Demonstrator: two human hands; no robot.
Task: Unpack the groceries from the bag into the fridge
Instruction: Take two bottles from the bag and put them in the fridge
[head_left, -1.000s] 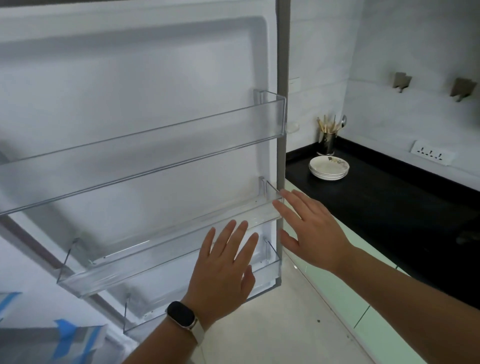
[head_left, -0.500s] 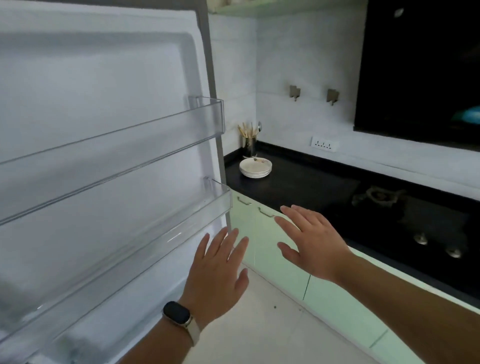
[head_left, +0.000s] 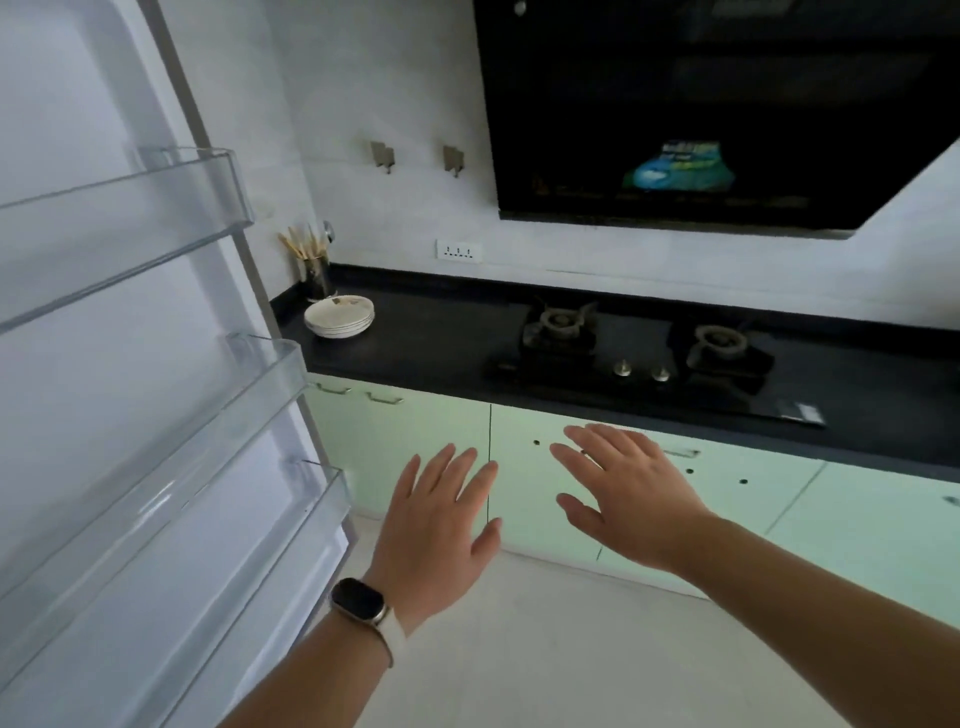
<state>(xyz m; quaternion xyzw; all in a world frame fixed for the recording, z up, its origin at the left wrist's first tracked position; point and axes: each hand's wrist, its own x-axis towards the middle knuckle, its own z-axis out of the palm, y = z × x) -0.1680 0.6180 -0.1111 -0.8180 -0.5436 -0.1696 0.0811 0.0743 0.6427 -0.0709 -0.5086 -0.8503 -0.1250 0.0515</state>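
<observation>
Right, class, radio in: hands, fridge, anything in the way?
Both open, holding nothing: left hand, right hand. Open fridge door at left; grocery bag not in view. Nothing between hands and door.

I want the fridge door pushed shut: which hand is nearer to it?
Left. The left hand hovers just right of the fridge door; the right hand is farther right, before the green cabinets.

fridge door (head_left: 78, 78) cut off left; hood sticker (head_left: 680, 166) blurred, text unreadable.

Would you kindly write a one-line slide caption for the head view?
Left hand and right hand hover open, empty, beside the fridge door with its clear shelves, facing the black counter.
</observation>
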